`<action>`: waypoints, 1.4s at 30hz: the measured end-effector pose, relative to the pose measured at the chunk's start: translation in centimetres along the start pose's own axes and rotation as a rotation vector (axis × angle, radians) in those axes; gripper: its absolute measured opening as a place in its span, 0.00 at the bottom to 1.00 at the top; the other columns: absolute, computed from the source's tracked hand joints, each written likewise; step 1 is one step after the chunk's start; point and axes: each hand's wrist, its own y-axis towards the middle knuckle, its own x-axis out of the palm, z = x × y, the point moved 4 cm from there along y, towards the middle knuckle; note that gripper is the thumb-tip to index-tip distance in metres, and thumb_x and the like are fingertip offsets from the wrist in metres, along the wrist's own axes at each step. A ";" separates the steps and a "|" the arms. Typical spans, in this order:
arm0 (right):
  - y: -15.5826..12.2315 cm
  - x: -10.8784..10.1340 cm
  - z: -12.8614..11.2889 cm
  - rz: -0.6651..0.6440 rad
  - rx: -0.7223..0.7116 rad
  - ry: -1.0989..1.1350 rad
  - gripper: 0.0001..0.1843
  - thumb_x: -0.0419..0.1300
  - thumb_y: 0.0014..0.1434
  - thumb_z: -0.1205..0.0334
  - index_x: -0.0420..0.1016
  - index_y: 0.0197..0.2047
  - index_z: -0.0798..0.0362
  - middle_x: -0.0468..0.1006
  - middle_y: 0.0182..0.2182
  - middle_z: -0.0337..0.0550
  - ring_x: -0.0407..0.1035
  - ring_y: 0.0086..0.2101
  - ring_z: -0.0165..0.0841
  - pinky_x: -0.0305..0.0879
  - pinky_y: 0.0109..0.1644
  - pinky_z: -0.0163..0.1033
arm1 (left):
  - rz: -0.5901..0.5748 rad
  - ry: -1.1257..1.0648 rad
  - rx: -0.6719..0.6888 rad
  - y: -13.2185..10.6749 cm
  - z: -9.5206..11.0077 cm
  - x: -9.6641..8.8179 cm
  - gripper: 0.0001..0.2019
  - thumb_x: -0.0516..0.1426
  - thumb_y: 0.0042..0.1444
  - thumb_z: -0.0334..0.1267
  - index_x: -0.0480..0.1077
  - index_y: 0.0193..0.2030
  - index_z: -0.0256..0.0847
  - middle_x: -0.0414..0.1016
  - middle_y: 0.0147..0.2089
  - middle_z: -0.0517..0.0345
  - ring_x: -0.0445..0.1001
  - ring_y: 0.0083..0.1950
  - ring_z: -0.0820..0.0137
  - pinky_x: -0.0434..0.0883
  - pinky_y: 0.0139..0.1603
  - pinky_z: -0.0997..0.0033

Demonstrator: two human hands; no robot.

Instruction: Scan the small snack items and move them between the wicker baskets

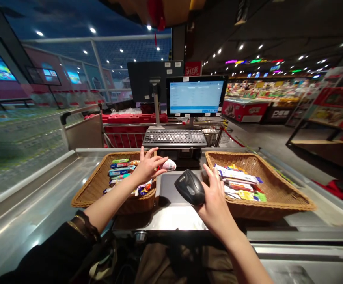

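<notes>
My left hand (149, 167) pinches a small white and pink egg-shaped package (168, 165) between thumb and fingertips, over the inner edge of the left wicker basket (96, 189). Several colourful wrapped snack bars (120, 172) lie in that basket, partly covered by my left hand and forearm. A black barcode scanner (190, 187) is held in my right hand (215, 197), its head pointing left towards the egg-shaped package. Beyond my right fingers, which stretch over its near side, the right wicker basket (280, 195) holds more wrapped bars (238, 174) and small packets.
A black keyboard (176, 137) stands behind the counter's middle, below a lit monitor (195, 96). The metal counter (171, 219) has raised edges on both sides. Wire carts (127, 136) stand behind it, with shop shelves at the right.
</notes>
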 end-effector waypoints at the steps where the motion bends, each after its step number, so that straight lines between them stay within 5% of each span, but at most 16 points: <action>1: 0.0 0.0 0.0 -0.003 -0.002 -0.005 0.20 0.56 0.53 0.73 0.76 0.49 0.53 0.48 0.72 0.57 0.36 0.72 0.61 0.50 0.66 0.75 | -0.010 -0.010 -0.006 0.1 -0.1 0.1 0.23 0.62 0.60 0.46 0.71 0.62 0.50 0.81 0.52 0.49 0.60 0.69 0.46 0.36 0.66 0.19; 17: -0.3 -0.3 0.8 -0.101 0.019 0.041 0.18 0.56 0.54 0.73 0.75 0.47 0.53 0.46 0.73 0.57 0.33 0.72 0.64 0.48 0.64 0.80 | -0.117 -0.089 -0.038 0.5 -0.4 1.1 0.24 0.59 0.63 0.44 0.67 0.66 0.55 0.79 0.56 0.50 0.56 0.71 0.48 0.35 0.67 0.20; 31: -1.0 -2.0 1.9 -0.071 0.072 0.084 0.17 0.57 0.54 0.72 0.75 0.47 0.54 0.46 0.73 0.58 0.32 0.72 0.60 0.46 0.68 0.75 | -0.075 -0.069 0.024 3.0 1.3 2.1 0.23 0.60 0.62 0.45 0.70 0.63 0.52 0.79 0.55 0.49 0.60 0.68 0.48 0.40 0.67 0.20; 37: -1.9 -4.7 4.2 -0.030 0.177 0.054 0.24 0.57 0.56 0.70 0.73 0.56 0.53 0.45 0.73 0.57 0.32 0.72 0.59 0.46 0.69 0.73 | -0.038 -0.148 0.082 6.5 4.1 4.2 0.23 0.61 0.60 0.47 0.71 0.62 0.52 0.80 0.54 0.48 0.62 0.67 0.47 0.40 0.66 0.20; 42: -3.8 -8.1 7.3 0.155 0.291 0.027 0.24 0.62 0.56 0.63 0.72 0.57 0.52 0.48 0.72 0.56 0.37 0.72 0.56 0.44 0.71 0.68 | -0.083 -0.279 0.148 9.7 9.6 6.9 0.22 0.60 0.60 0.50 0.73 0.61 0.51 0.81 0.51 0.48 0.61 0.67 0.47 0.40 0.66 0.20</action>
